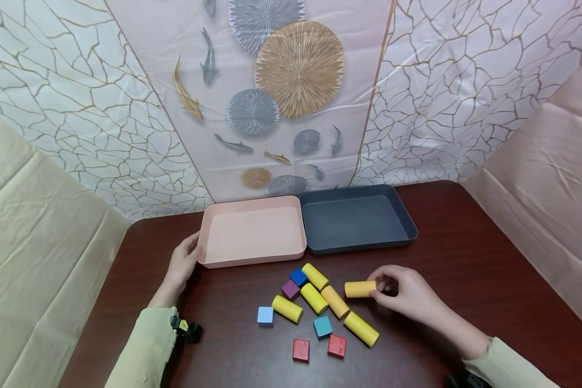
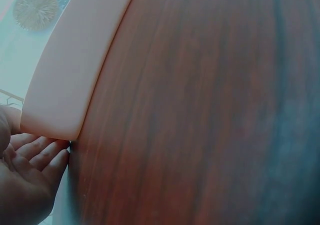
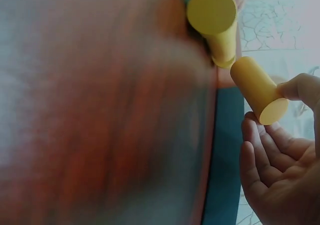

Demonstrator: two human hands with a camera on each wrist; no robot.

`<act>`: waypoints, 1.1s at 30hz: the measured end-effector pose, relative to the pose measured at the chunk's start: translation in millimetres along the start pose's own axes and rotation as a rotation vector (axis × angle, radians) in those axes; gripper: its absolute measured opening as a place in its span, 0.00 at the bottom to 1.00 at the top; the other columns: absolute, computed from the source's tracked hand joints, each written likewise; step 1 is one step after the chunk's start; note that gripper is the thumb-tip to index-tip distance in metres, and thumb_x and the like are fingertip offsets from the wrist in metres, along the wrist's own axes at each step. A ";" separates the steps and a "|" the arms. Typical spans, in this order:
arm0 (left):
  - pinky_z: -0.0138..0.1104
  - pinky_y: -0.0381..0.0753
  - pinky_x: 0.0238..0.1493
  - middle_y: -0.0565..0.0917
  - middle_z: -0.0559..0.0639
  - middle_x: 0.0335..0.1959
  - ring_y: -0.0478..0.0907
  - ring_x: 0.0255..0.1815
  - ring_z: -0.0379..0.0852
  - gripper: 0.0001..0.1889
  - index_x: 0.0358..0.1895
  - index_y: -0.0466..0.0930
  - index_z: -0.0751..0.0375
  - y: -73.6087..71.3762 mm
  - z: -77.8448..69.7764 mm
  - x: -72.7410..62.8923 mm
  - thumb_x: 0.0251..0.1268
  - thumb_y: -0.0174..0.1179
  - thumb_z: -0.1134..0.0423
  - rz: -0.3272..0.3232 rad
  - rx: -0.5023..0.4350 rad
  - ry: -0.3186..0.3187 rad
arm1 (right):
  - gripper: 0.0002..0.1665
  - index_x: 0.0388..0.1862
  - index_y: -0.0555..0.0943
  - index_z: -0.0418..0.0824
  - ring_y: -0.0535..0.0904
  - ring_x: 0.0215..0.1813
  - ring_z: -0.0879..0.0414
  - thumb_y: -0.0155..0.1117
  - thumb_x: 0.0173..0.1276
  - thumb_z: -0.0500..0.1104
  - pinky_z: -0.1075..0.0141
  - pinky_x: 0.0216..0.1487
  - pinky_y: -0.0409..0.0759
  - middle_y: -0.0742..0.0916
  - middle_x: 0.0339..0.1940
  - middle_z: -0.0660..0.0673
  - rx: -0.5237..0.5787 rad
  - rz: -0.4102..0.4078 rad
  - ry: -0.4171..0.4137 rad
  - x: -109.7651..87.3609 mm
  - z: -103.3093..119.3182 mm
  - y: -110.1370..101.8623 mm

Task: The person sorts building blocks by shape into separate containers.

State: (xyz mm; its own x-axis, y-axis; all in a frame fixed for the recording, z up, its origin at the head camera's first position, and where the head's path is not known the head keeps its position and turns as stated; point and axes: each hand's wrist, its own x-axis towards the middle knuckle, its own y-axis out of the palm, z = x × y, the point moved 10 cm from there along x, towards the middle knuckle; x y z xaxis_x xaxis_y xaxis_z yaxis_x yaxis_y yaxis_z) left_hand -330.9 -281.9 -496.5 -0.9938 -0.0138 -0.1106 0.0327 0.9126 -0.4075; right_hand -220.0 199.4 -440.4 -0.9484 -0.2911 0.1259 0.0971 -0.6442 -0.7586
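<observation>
My right hand [image 1: 407, 293] pinches one end of an orange-yellow wooden cylinder [image 1: 360, 289] between thumb and fingers, above the table to the right of the loose blocks. In the right wrist view that cylinder [image 3: 257, 91] tilts away from the thumb, the other fingers spread below it. My left hand [image 1: 181, 264] holds the left end of a pink tray [image 1: 252, 258]; the left wrist view shows thumb and fingertips against the tray's end wall [image 2: 65, 85]. Near the right hand lie a yellow cylinder [image 1: 361, 328] and an orange-yellow cylinder [image 1: 335, 302].
A dark blue tray [image 1: 364, 248] adjoins the pink one. More yellow cylinders [image 1: 287, 309] lie among a blue cube [image 1: 298, 277], purple cube [image 1: 290, 290], light blue cube [image 1: 265, 316], teal cube [image 1: 322, 327] and two red cubes [image 1: 300, 350]. Patterned cloth [image 1: 300, 161] rises behind the table.
</observation>
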 end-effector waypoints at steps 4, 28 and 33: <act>0.53 0.64 0.82 0.59 0.69 0.85 0.59 0.86 0.61 0.29 0.85 0.53 0.69 -0.3 1.2 0.3 0.89 0.43 0.63 -0.001 -0.005 -0.007 | 0.11 0.42 0.87 0.45 0.80 0.36 0.67 0.79 0.62 0.38 0.70 0.37 0.82 0.87 0.34 0.55 0.004 -0.025 -0.017 7.2 4.9 -4.5; 0.53 0.65 0.81 0.60 0.69 0.84 0.60 0.85 0.62 0.29 0.85 0.53 0.68 -1.0 0.8 0.9 0.89 0.43 0.64 -0.003 -0.004 0.002 | 0.11 0.46 0.88 0.43 0.81 0.40 0.58 0.76 0.64 0.37 0.69 0.42 0.82 0.88 0.40 0.48 0.058 -0.125 -0.089 59.0 25.3 -9.1; 0.53 0.64 0.82 0.61 0.70 0.84 0.60 0.85 0.62 0.29 0.85 0.53 0.69 -1.4 1.7 1.6 0.89 0.43 0.64 -0.012 -0.008 -0.007 | 0.11 0.46 0.88 0.42 0.82 0.41 0.52 0.75 0.65 0.35 0.63 0.44 0.84 0.88 0.42 0.46 0.086 -0.136 -0.095 71.0 28.5 -7.0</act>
State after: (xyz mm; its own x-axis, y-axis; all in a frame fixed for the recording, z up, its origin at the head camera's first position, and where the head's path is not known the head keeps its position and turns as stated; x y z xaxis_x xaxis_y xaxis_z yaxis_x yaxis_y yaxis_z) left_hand -332.3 -283.9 -497.7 -0.9934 -0.0276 -0.1118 0.0197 0.9157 -0.4013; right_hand -279.5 163.1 -408.0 -0.9222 -0.2598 0.2864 -0.0010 -0.7391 -0.6736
